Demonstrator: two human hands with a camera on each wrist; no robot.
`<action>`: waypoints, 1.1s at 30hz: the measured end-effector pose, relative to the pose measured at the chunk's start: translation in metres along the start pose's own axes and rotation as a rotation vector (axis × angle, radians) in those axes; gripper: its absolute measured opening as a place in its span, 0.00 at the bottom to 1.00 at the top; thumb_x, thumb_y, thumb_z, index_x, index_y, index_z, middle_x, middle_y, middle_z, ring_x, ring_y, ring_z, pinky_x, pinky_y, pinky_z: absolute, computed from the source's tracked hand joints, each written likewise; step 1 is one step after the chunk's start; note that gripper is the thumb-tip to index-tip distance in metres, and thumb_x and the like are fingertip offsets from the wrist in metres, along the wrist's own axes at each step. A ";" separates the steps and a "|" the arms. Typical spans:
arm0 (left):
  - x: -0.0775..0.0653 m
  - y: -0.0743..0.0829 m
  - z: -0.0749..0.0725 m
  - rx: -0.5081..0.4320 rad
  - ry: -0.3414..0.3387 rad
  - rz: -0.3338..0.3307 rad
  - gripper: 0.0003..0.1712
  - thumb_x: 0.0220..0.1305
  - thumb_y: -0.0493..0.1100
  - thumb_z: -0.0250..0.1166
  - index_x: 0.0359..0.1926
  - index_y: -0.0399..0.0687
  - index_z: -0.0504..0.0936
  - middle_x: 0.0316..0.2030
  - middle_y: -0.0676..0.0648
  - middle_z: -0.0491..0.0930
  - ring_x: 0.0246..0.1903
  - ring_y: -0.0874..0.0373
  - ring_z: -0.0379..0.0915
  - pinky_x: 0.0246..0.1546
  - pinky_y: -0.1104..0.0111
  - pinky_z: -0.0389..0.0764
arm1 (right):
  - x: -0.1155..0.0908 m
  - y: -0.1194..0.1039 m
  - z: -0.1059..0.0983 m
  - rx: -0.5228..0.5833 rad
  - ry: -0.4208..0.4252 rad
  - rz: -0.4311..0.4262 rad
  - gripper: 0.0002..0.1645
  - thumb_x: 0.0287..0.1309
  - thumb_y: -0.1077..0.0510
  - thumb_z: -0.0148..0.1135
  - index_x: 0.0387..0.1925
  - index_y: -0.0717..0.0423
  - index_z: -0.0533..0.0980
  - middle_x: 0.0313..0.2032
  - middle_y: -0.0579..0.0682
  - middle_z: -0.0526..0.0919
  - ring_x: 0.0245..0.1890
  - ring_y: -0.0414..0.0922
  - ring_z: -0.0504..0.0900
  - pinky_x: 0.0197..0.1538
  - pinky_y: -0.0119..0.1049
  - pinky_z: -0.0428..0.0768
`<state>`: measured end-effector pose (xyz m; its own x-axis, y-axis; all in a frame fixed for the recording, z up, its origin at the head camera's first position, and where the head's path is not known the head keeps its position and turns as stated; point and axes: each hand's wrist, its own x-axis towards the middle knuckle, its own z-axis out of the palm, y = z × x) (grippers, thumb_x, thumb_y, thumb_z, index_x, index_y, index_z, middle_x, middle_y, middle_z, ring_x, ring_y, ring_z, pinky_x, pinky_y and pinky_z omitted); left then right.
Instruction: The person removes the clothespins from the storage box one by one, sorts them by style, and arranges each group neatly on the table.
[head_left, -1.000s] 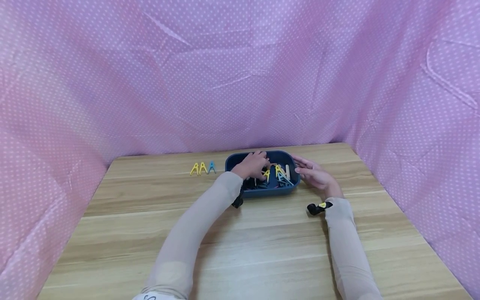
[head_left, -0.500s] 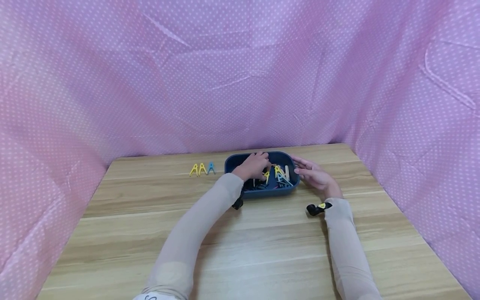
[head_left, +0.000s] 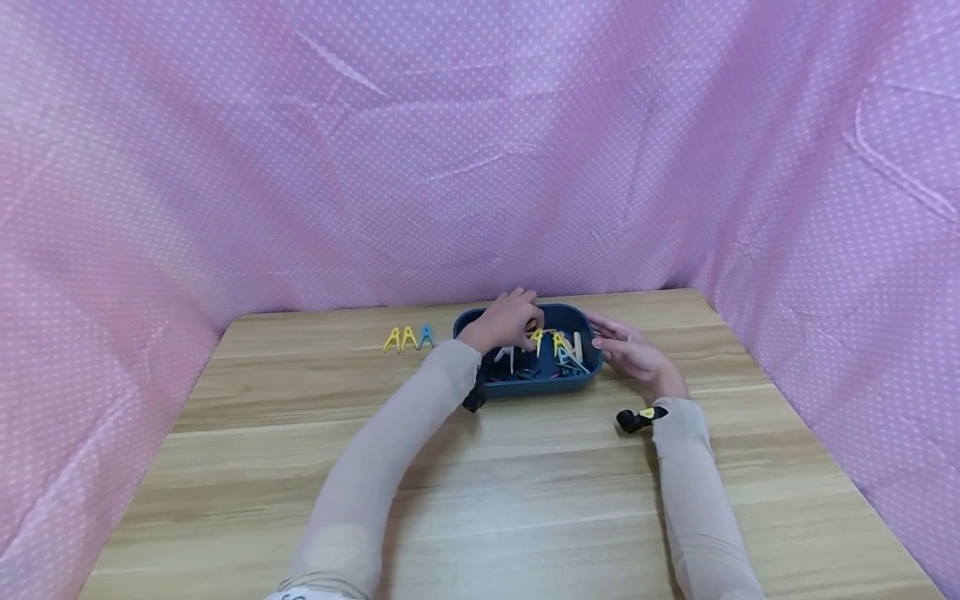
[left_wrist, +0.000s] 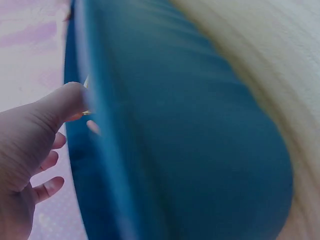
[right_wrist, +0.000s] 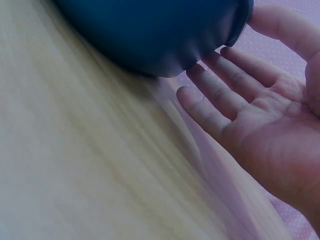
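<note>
A dark blue rounded box (head_left: 540, 387) near the table's back edge holds several clothespins. My left hand (head_left: 504, 322) is over its left half, pinching a yellow clothespin (head_left: 537, 340) between thumb and forefinger. In the left wrist view the box's wall (left_wrist: 190, 115) hides most of that clothespin; the thumb (left_wrist: 67, 100) shows bent at the rim. A pale clothespin (head_left: 506, 358) lies under the hand, and another yellow one (head_left: 558, 343) is farther right, beside a light blue one (head_left: 570, 362). My right hand (right_wrist: 270, 115) touches the box's right end with extended fingers.
Left of the box, two yellow clothespins (head_left: 392, 338) and a blue clothespin (head_left: 426, 335) lie in a row on the wooden table (head_left: 495, 483). A pink dotted cloth (head_left: 480, 167) hangs behind and at both sides.
My left hand has lifted slightly with the yellow clothespin, uncovering the pale one beneath. The right hand stays at the box's end. The head view has shifted a little.
</note>
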<state>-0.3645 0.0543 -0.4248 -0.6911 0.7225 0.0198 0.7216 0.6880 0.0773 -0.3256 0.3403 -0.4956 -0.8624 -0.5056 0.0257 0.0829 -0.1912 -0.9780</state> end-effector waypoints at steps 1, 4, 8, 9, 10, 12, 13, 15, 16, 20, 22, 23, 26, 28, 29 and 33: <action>-0.001 -0.002 -0.002 -0.001 0.009 0.005 0.18 0.61 0.56 0.74 0.50 0.59 0.86 0.50 0.51 0.73 0.48 0.54 0.63 0.53 0.59 0.70 | 0.000 0.000 0.000 0.001 -0.005 -0.004 0.38 0.73 0.74 0.42 0.79 0.68 0.43 0.66 0.40 0.72 0.64 0.34 0.74 0.63 0.28 0.75; -0.004 -0.006 -0.009 -0.013 0.033 0.008 0.18 0.60 0.56 0.74 0.48 0.59 0.86 0.51 0.50 0.74 0.47 0.54 0.64 0.53 0.59 0.71 | 0.000 0.001 -0.002 0.003 -0.026 -0.022 0.38 0.73 0.74 0.42 0.79 0.68 0.43 0.67 0.41 0.72 0.64 0.35 0.74 0.63 0.27 0.75; -0.010 -0.010 -0.018 -0.023 0.063 0.002 0.17 0.59 0.56 0.74 0.48 0.61 0.86 0.52 0.50 0.74 0.47 0.54 0.65 0.55 0.59 0.72 | 0.000 0.002 -0.002 -0.012 -0.023 -0.017 0.38 0.72 0.74 0.42 0.79 0.69 0.43 0.67 0.40 0.71 0.64 0.34 0.74 0.63 0.27 0.74; -0.011 -0.010 -0.020 -0.031 0.071 0.000 0.16 0.59 0.56 0.74 0.48 0.61 0.86 0.53 0.50 0.74 0.48 0.54 0.65 0.55 0.58 0.72 | 0.000 0.002 -0.002 -0.015 -0.021 -0.013 0.38 0.72 0.74 0.41 0.79 0.69 0.42 0.67 0.40 0.71 0.64 0.34 0.74 0.63 0.26 0.74; -0.013 -0.011 -0.023 -0.041 0.079 -0.003 0.16 0.59 0.55 0.74 0.47 0.61 0.86 0.53 0.50 0.74 0.48 0.54 0.65 0.55 0.58 0.72 | 0.000 0.002 -0.001 -0.017 -0.020 -0.010 0.38 0.73 0.74 0.41 0.79 0.69 0.42 0.67 0.40 0.70 0.64 0.34 0.74 0.63 0.26 0.75; -0.018 -0.012 -0.028 -0.057 0.100 -0.007 0.16 0.58 0.56 0.75 0.46 0.60 0.86 0.53 0.49 0.75 0.49 0.53 0.66 0.55 0.58 0.72 | 0.000 0.002 0.000 -0.019 -0.014 -0.008 0.38 0.72 0.74 0.41 0.78 0.70 0.42 0.67 0.40 0.70 0.64 0.34 0.74 0.62 0.27 0.75; -0.020 -0.012 -0.030 -0.065 0.109 -0.011 0.17 0.58 0.56 0.75 0.46 0.60 0.86 0.53 0.49 0.75 0.49 0.54 0.66 0.54 0.58 0.73 | 0.000 0.001 0.000 -0.017 -0.016 -0.010 0.38 0.72 0.74 0.41 0.78 0.70 0.41 0.67 0.41 0.70 0.65 0.34 0.74 0.63 0.27 0.75; -0.026 -0.014 -0.035 -0.081 0.126 -0.020 0.18 0.57 0.56 0.76 0.46 0.59 0.86 0.53 0.49 0.75 0.49 0.53 0.66 0.54 0.58 0.73 | 0.000 0.001 0.001 -0.005 -0.022 -0.016 0.38 0.72 0.74 0.41 0.78 0.70 0.41 0.67 0.42 0.70 0.65 0.35 0.74 0.63 0.27 0.75; -0.030 -0.016 -0.037 -0.086 0.133 -0.023 0.19 0.56 0.57 0.76 0.47 0.59 0.86 0.53 0.49 0.75 0.49 0.53 0.66 0.53 0.58 0.73 | 0.000 0.001 0.001 0.001 -0.025 -0.020 0.38 0.72 0.75 0.41 0.78 0.70 0.41 0.68 0.43 0.70 0.66 0.36 0.73 0.63 0.28 0.75; -0.045 -0.024 -0.045 -0.111 0.151 -0.053 0.20 0.56 0.56 0.76 0.48 0.57 0.87 0.53 0.48 0.75 0.50 0.53 0.66 0.53 0.58 0.73 | 0.000 0.002 0.001 0.020 -0.031 -0.027 0.38 0.72 0.75 0.41 0.78 0.71 0.41 0.69 0.45 0.70 0.66 0.36 0.74 0.64 0.29 0.75; -0.053 -0.030 -0.048 -0.131 0.162 -0.077 0.20 0.56 0.56 0.76 0.48 0.57 0.87 0.54 0.48 0.75 0.52 0.53 0.66 0.53 0.58 0.74 | 0.001 0.002 0.000 0.021 -0.032 -0.027 0.39 0.72 0.75 0.41 0.78 0.71 0.41 0.70 0.46 0.69 0.66 0.36 0.74 0.64 0.28 0.75; -0.057 -0.034 -0.049 -0.141 0.167 -0.091 0.20 0.56 0.55 0.76 0.49 0.56 0.87 0.55 0.48 0.75 0.52 0.52 0.67 0.54 0.57 0.74 | 0.001 0.002 0.000 0.019 -0.034 -0.028 0.39 0.72 0.75 0.41 0.78 0.71 0.40 0.70 0.46 0.68 0.66 0.35 0.74 0.64 0.28 0.74; -0.071 -0.046 -0.049 -0.174 0.187 -0.127 0.21 0.56 0.54 0.76 0.50 0.54 0.88 0.56 0.47 0.74 0.55 0.51 0.66 0.56 0.56 0.74 | 0.001 0.003 -0.001 0.010 -0.038 -0.026 0.39 0.73 0.74 0.40 0.78 0.71 0.39 0.70 0.45 0.68 0.66 0.34 0.73 0.65 0.27 0.73; -0.080 -0.056 -0.048 -0.201 0.208 -0.145 0.22 0.55 0.53 0.76 0.50 0.53 0.88 0.55 0.46 0.74 0.55 0.50 0.66 0.56 0.55 0.73 | 0.001 0.003 -0.001 0.007 -0.039 -0.030 0.38 0.73 0.74 0.40 0.78 0.71 0.39 0.70 0.43 0.68 0.66 0.34 0.73 0.65 0.27 0.73; -0.084 -0.061 -0.047 -0.217 0.220 -0.153 0.22 0.55 0.52 0.76 0.51 0.52 0.88 0.55 0.46 0.75 0.55 0.50 0.66 0.56 0.55 0.73 | 0.001 0.003 -0.001 0.006 -0.040 -0.033 0.38 0.73 0.74 0.40 0.78 0.71 0.40 0.69 0.43 0.69 0.66 0.34 0.73 0.65 0.27 0.73; -0.103 -0.081 -0.043 -0.290 0.256 -0.182 0.23 0.55 0.50 0.77 0.51 0.48 0.87 0.53 0.44 0.74 0.54 0.48 0.65 0.55 0.53 0.72 | 0.000 0.003 0.000 0.017 -0.035 -0.040 0.38 0.73 0.74 0.41 0.78 0.70 0.43 0.68 0.41 0.72 0.65 0.35 0.75 0.64 0.27 0.74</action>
<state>-0.3538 -0.0788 -0.3902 -0.8207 0.5258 0.2238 0.5703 0.7287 0.3792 -0.3256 0.3400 -0.4989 -0.8472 -0.5262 0.0725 0.0570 -0.2258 -0.9725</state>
